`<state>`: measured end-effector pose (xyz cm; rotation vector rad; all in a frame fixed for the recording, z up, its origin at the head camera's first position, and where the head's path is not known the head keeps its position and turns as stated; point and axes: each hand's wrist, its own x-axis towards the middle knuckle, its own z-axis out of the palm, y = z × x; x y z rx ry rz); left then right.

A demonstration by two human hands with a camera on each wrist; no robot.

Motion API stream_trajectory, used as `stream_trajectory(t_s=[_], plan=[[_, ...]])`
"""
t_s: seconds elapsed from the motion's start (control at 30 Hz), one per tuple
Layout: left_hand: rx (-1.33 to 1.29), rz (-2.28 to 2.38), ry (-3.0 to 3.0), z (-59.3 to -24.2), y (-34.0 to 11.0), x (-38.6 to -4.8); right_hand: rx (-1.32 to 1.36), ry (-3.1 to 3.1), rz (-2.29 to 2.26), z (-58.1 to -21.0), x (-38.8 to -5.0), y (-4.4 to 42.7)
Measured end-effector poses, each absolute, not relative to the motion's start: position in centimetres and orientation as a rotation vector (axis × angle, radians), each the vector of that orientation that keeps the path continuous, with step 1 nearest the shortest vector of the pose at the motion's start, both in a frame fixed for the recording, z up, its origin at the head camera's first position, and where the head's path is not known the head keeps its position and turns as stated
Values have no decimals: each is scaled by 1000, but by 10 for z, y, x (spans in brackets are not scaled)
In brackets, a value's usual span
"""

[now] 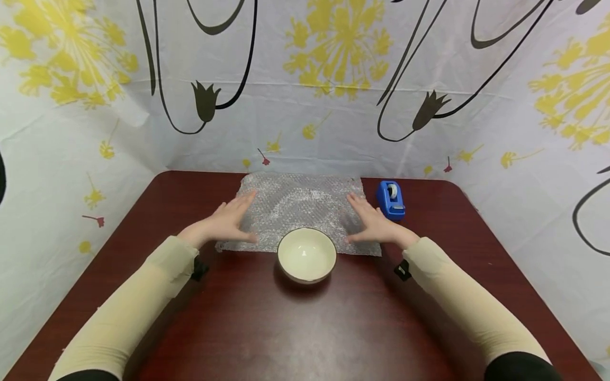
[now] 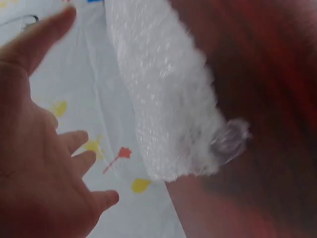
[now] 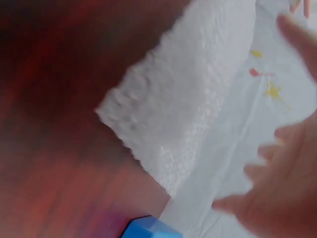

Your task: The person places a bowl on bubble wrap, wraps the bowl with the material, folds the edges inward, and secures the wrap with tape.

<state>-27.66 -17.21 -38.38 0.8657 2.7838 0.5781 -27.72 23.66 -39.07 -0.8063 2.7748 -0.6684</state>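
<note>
A sheet of bubble wrap [image 1: 305,203] lies flat toward the back of the table. Just in front of it, a cream bowl [image 1: 307,256] with a thin dark rim stands upright, overlapping the sheet's near edge in the head view. My left hand [image 1: 223,221] is over the sheet's left side, fingers spread and holding nothing. Mirroring it, my right hand [image 1: 378,221] is over the right side, its fingers also spread and free. Both wrist views show the bubble wrap [image 2: 163,94] beyond the extended fingers; whether either hand touches it I cannot tell.
A blue tape dispenser [image 1: 391,201] stands at the back right, close to my right hand. The dark red-brown table [image 1: 305,328] meets a white curtain [image 1: 276,111] with yellow flowers, which hangs behind it and along both sides.
</note>
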Motion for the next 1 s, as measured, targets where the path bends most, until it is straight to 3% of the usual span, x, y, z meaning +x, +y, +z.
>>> stream_trajectory(t_s=[0.17, 0.43, 1.0], plan=[[979, 537, 2742, -388, -162, -257, -998, 2571, -778, -395, -257, 230], [1126, 413, 2769, -399, -136, -235, -1033, 2593, -780, -403, -239, 213], [1152, 332, 2756, -413, -116, -229, -1082, 2624, -791, -414, -231, 199]])
